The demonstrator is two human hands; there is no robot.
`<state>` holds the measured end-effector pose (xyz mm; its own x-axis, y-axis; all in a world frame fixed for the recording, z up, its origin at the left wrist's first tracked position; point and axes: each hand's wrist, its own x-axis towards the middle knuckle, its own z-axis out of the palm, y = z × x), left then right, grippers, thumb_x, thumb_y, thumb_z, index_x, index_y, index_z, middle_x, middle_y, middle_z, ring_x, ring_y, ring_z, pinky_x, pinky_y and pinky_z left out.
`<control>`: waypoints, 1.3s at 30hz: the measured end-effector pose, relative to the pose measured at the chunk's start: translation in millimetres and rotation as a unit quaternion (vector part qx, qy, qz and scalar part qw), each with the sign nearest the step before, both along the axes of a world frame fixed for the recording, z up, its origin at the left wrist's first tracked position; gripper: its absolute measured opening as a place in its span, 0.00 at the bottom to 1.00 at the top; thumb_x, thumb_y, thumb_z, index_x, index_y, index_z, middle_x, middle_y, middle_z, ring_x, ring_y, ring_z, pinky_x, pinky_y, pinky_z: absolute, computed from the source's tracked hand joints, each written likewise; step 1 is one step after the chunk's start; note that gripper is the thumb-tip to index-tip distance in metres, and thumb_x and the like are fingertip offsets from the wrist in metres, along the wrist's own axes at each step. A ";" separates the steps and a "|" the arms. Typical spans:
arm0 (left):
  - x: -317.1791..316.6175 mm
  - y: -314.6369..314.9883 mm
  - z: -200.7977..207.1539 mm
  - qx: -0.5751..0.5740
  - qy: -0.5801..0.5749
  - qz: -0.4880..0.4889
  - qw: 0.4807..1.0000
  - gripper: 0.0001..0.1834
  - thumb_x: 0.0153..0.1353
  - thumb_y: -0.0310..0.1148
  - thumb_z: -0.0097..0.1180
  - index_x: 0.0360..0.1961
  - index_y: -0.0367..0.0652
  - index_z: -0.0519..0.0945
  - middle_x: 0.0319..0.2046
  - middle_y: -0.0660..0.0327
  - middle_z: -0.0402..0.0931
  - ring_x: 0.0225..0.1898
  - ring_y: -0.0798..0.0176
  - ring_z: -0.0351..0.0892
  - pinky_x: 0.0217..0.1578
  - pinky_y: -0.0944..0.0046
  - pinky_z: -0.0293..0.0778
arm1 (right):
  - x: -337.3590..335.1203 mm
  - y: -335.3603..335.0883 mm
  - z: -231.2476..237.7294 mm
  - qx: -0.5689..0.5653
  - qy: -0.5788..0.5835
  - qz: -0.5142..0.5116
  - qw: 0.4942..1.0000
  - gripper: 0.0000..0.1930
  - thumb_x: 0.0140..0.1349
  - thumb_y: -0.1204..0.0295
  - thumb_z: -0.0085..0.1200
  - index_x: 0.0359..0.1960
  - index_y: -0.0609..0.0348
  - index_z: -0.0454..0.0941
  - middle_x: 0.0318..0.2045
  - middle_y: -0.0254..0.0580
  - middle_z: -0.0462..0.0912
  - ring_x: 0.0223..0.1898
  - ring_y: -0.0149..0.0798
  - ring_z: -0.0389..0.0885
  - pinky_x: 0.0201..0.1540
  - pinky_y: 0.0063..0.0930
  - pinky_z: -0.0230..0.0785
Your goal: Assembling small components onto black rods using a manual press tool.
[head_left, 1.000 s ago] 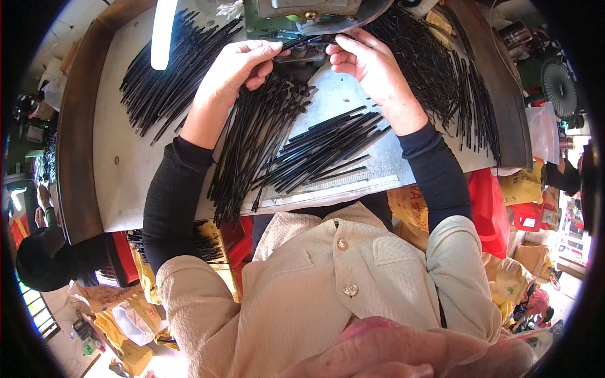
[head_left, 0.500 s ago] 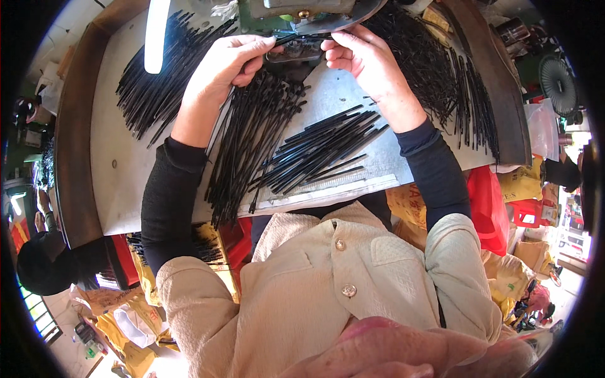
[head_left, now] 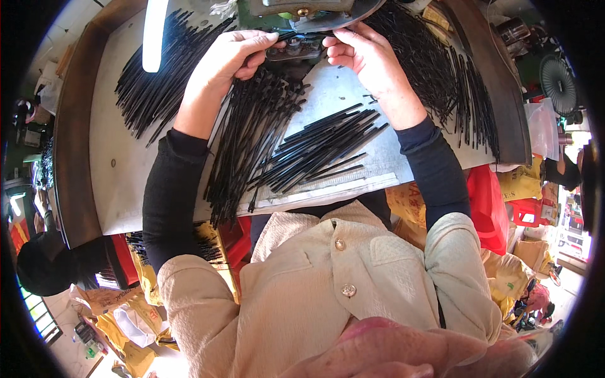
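At the far side of the table, a machine head (head_left: 301,7) comes in from the top edge above a dark metal block (head_left: 295,50). My left hand (head_left: 234,55) is pinched closed just left of that block, on one end of a thin black strip (head_left: 287,36). To the right, my right hand (head_left: 360,51) pinches close to the machine; the strip seems to run across to it, though the machine head partly hides it. Below my left hand lies a bundle of long black strips (head_left: 242,145), and a smaller group of black strips (head_left: 321,148) rests between my forearms.
More black strips pile at the far left (head_left: 151,82) and the far right (head_left: 428,69) of the pale table (head_left: 120,183). A raised brown rim (head_left: 70,145) borders it. A white tube lamp (head_left: 155,34) hangs at upper left. A red bag (head_left: 488,201) is beside the table's right.
Both hands have shifted only very slightly at the machine and stay pinched. The strip piles look unchanged.
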<state>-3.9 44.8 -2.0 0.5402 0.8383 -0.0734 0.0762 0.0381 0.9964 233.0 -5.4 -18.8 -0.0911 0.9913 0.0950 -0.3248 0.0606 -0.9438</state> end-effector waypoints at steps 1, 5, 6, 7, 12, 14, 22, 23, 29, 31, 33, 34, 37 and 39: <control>-1.0 0.2 -0.8 -0.005 -0.003 0.000 1.000 0.14 0.60 0.39 0.54 0.36 0.37 0.80 0.11 0.73 0.58 0.11 0.80 0.51 0.12 0.76 0.45 | -0.8 0.2 -1.6 -0.001 -0.002 0.000 1.000 0.10 0.62 0.72 0.50 0.42 0.64 0.73 0.32 0.47 0.80 0.32 0.35 0.81 0.37 0.26 0.77; -4.5 -2.0 -2.4 -0.015 0.000 0.006 1.000 0.15 0.59 0.39 0.55 0.35 0.36 0.81 0.12 0.73 0.59 0.12 0.80 0.52 0.12 0.76 0.45 | -5.1 -2.2 -1.2 0.004 -0.016 -0.009 1.000 0.10 0.61 0.71 0.51 0.41 0.63 0.73 0.32 0.46 0.80 0.32 0.35 0.81 0.37 0.26 0.77; -4.4 -2.4 -2.6 -0.014 0.005 0.010 1.000 0.15 0.60 0.39 0.54 0.35 0.36 0.81 0.12 0.73 0.59 0.12 0.80 0.52 0.12 0.76 0.45 | -5.1 -3.0 -1.5 -0.004 -0.020 -0.011 1.000 0.10 0.61 0.71 0.51 0.41 0.63 0.73 0.32 0.46 0.80 0.31 0.35 0.82 0.37 0.26 0.77; -4.8 -2.0 -2.3 -0.017 0.007 0.008 1.000 0.15 0.60 0.39 0.54 0.35 0.36 0.81 0.12 0.73 0.59 0.12 0.80 0.52 0.12 0.76 0.45 | -4.9 -3.5 -0.6 -0.004 -0.025 -0.012 1.000 0.10 0.61 0.71 0.51 0.41 0.63 0.73 0.32 0.46 0.80 0.31 0.35 0.82 0.37 0.26 0.77; -6.2 0.9 -2.5 -0.029 0.004 -0.005 1.000 0.15 0.59 0.39 0.55 0.34 0.36 0.81 0.12 0.73 0.59 0.12 0.80 0.52 0.12 0.77 0.45 | -2.6 -0.8 -2.7 -0.026 -0.015 -0.005 1.000 0.10 0.61 0.71 0.51 0.40 0.63 0.73 0.32 0.46 0.81 0.32 0.35 0.82 0.37 0.26 0.78; -2.6 -1.0 -0.8 -0.026 0.014 0.006 1.000 0.14 0.60 0.38 0.54 0.35 0.36 0.80 0.11 0.74 0.57 0.11 0.80 0.50 0.12 0.76 0.44 | 0.1 0.7 -6.0 -0.030 -0.008 -0.005 0.999 0.10 0.61 0.71 0.51 0.41 0.63 0.72 0.32 0.46 0.81 0.32 0.35 0.82 0.37 0.26 0.78; -3.2 -3.1 0.5 -0.015 0.014 0.014 1.000 0.14 0.60 0.38 0.55 0.36 0.36 0.80 0.11 0.74 0.57 0.11 0.81 0.49 0.12 0.76 0.44 | -1.8 -0.1 -2.6 -0.050 0.021 0.002 0.999 0.10 0.61 0.71 0.52 0.42 0.62 0.73 0.34 0.46 0.80 0.31 0.33 0.81 0.34 0.23 0.77; -2.0 -4.1 1.8 -0.012 0.014 0.018 1.000 0.14 0.60 0.38 0.55 0.36 0.36 0.80 0.11 0.74 0.56 0.11 0.81 0.49 0.12 0.76 0.44 | 0.3 1.6 -4.2 -0.044 0.029 0.010 0.999 0.10 0.61 0.71 0.52 0.42 0.62 0.73 0.34 0.46 0.80 0.31 0.34 0.81 0.35 0.24 0.77; -2.1 -5.6 5.8 -0.015 0.004 0.007 1.000 0.14 0.60 0.38 0.55 0.36 0.35 0.79 0.10 0.75 0.56 0.11 0.81 0.49 0.12 0.76 0.43 | 3.5 1.6 -3.4 -0.038 0.053 0.023 0.998 0.11 0.61 0.70 0.51 0.42 0.62 0.73 0.34 0.47 0.81 0.32 0.35 0.82 0.35 0.24 0.77; -2.7 -7.3 7.6 -0.013 0.002 -0.002 1.000 0.14 0.60 0.38 0.55 0.36 0.35 0.80 0.10 0.74 0.56 0.11 0.81 0.49 0.12 0.76 0.44 | 6.4 -0.6 -0.4 -0.034 0.058 0.024 0.997 0.11 0.61 0.69 0.51 0.43 0.62 0.73 0.34 0.47 0.81 0.32 0.34 0.82 0.35 0.24 0.77; -3.5 -9.8 8.6 -0.009 0.007 -0.004 1.000 0.15 0.60 0.38 0.55 0.35 0.34 0.81 0.10 0.73 0.57 0.11 0.80 0.51 0.12 0.76 0.45 | 8.3 -5.2 4.2 -0.025 0.050 0.020 0.998 0.12 0.62 0.69 0.51 0.44 0.61 0.73 0.34 0.46 0.81 0.32 0.34 0.81 0.35 0.24 0.77; -3.9 -12.0 8.4 -0.015 0.005 -0.012 1.000 0.15 0.60 0.38 0.55 0.35 0.34 0.81 0.10 0.73 0.57 0.11 0.80 0.51 0.12 0.76 0.45 | 11.6 -7.8 2.6 -0.025 0.039 0.025 0.999 0.14 0.62 0.68 0.51 0.46 0.61 0.72 0.35 0.47 0.80 0.33 0.34 0.81 0.35 0.24 0.77; -5.0 -21.7 9.6 -0.018 0.020 -0.029 0.999 0.15 0.60 0.39 0.55 0.35 0.34 0.81 0.09 0.73 0.57 0.10 0.80 0.52 0.12 0.76 0.46 | 19.5 -19.1 4.8 -0.030 -0.045 0.002 0.999 0.16 0.61 0.67 0.52 0.48 0.61 0.72 0.37 0.47 0.79 0.35 0.35 0.81 0.36 0.25 0.76; -3.9 -29.4 10.8 -0.002 0.054 -0.036 0.998 0.16 0.60 0.39 0.54 0.35 0.34 0.81 0.09 0.73 0.57 0.10 0.80 0.52 0.12 0.75 0.47 | 29.6 -20.7 4.4 -0.018 -0.083 -0.012 0.996 0.18 0.61 0.65 0.53 0.50 0.60 0.72 0.40 0.45 0.79 0.36 0.36 0.80 0.39 0.27 0.75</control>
<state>-7.8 15.4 8.7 0.5875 0.7974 -0.1377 0.1849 0.0334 0.9822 262.6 -26.1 -14.4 -0.0793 0.9959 0.0445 -0.1637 0.0310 -0.9860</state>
